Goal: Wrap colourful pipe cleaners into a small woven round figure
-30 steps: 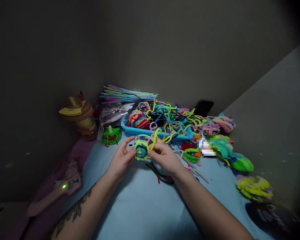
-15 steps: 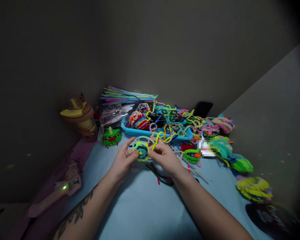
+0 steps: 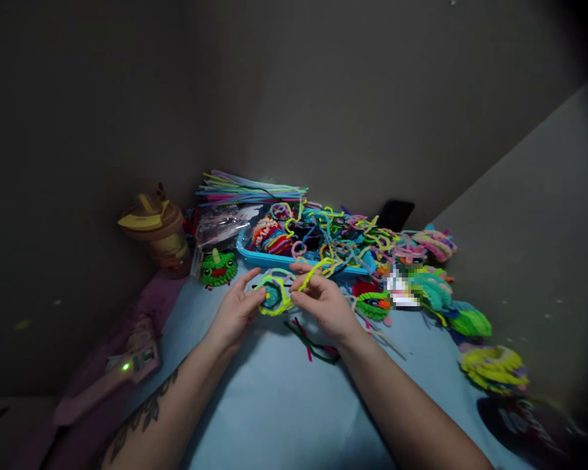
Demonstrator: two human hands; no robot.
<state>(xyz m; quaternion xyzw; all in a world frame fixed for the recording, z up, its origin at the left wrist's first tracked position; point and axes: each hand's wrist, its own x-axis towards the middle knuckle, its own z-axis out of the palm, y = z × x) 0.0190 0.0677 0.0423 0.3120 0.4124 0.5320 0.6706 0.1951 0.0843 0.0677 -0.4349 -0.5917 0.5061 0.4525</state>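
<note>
My left hand (image 3: 238, 305) pinches the left edge of a round piece coiled from pipe cleaners (image 3: 273, 295), teal in the centre with yellow, green and lilac around it. My right hand (image 3: 322, 301) is closed on a yellow pipe cleaner (image 3: 310, 277) at the right of the piece. That yellow strand runs between its fingers, and its end rises above the hand. Both hands hold the work over the blue cloth, in front of the blue tray. A green frog-like figure (image 3: 218, 268) with a red mouth sits to the left of the hands.
A blue tray (image 3: 294, 262) holds tangled pipe cleaners. Behind it lies a bundle of straight pipe cleaners (image 3: 252, 188). A lidded cup (image 3: 164, 238) stands at left, near a pink device (image 3: 108, 385) with a green light. Finished coiled pieces (image 3: 492, 367) line the right edge. Cut dark green strands (image 3: 316, 343) lie nearer me.
My right hand has drawn slightly right, away from the left, with the yellow strand. The round piece has shifted a little left and its face has turned.
</note>
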